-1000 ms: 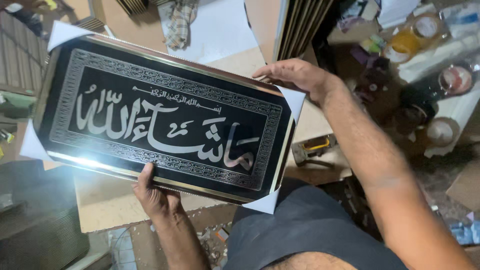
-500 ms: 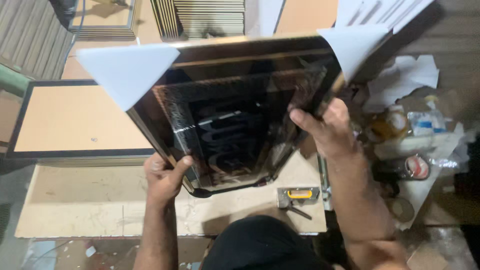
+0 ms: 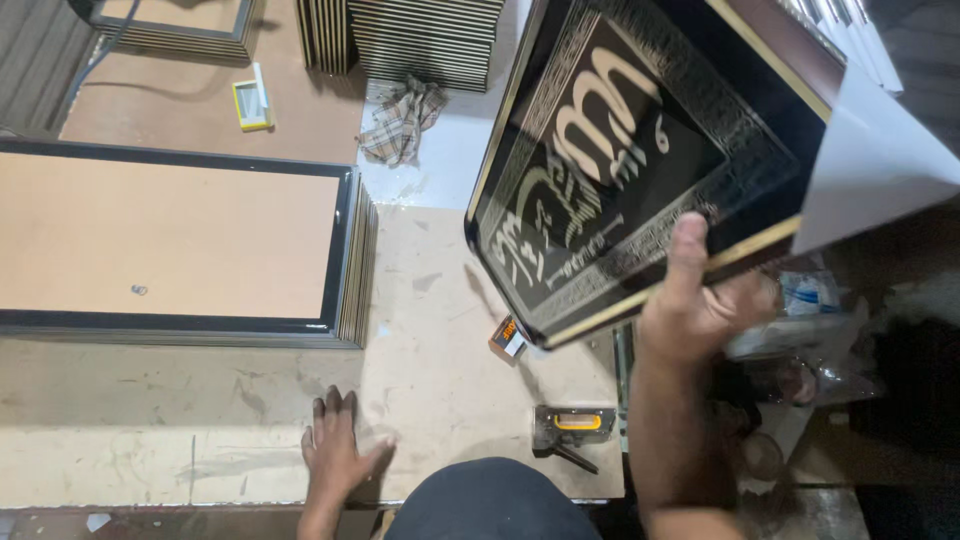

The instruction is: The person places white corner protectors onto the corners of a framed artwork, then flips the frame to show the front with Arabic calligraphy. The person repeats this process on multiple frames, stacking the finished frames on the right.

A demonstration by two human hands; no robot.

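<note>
Head view shows us holding the black framed panel (image 3: pixel 640 150) up and off to the right with our right hand (image 3: pixel 700 310) alone. The grip is closed on its lower edge, thumb pressed flat on the glossy face and the fingers hidden behind, so the panel hangs tilted in the air, clear of the worktop (image 3: pixel 440 330). We judge that the one-handed hold at the edge keeps the face free of smears, apart from the thumb. A white corner protector (image 3: pixel 870 170) sits on the panel's corner just above and to the right of that grip.

Our left hand (image 3: pixel 335 450) has nothing in it: it lies flat and spread on the worktop, well to the left of and below the right grip, seemingly as a prop for our weight. A stapler (image 3: pixel 572 432) lies on the worktop between the two hands, nearer the right one, and a small box (image 3: pixel 508 338) lies just under the panel's low corner. Far left of the grip a stack of frames (image 3: pixel 180 250) rests back-side up; a checked rag (image 3: pixel 403 118) lies beyond it.

Half a second ago both hands held the panel in front of us, face down and centred. Since then the left hand has let go and dropped to the worktop, and the panel has swung right with its lettered face turned towards us.
</note>
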